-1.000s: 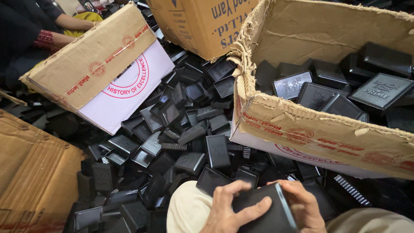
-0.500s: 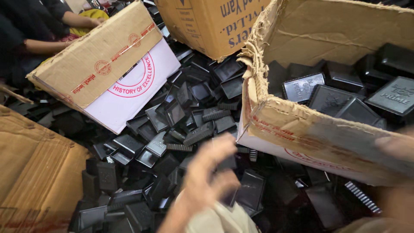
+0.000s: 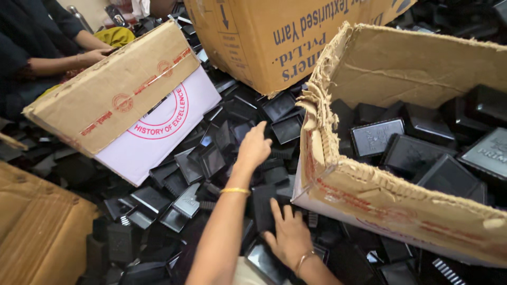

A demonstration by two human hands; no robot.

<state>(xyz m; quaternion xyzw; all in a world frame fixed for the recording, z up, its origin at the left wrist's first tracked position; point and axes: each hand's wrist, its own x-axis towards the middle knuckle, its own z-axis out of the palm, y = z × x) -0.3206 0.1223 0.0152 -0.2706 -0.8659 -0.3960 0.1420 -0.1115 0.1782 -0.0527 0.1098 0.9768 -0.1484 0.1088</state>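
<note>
Left hand [image 3: 255,148] is stretched forward toward 12 o'clock, fingers loosely curled and pointing down onto the heap of black plastic trays [image 3: 211,158]. The fingertips touch the pile; whether they have closed on a piece cannot be told. A thin gold bangle [image 3: 234,191] sits on that wrist.

Right hand [image 3: 289,235] lies low at 6 o'clock, fingers spread flat, palm down on a dark tray in the heap, just beside the near wall of the torn cardboard box [image 3: 401,206]. It grips nothing visibly.

Change from 1.0 s ago: both hands were then together at 6 o'clock around one black tray; that tray is no longer held. At 0.5 s ago the left hand was a blur in mid-reach; now it has arrived farther out on the pile.

Torn box at 3 o'clock holds more black trays. A tilted white-and-brown carton [image 3: 132,105] lies at 10 o'clock, a tall brown carton [image 3: 274,37] at 12 o'clock. Another person's forearm [image 3: 68,60] shows at 10 o'clock, behind the tilted carton.
</note>
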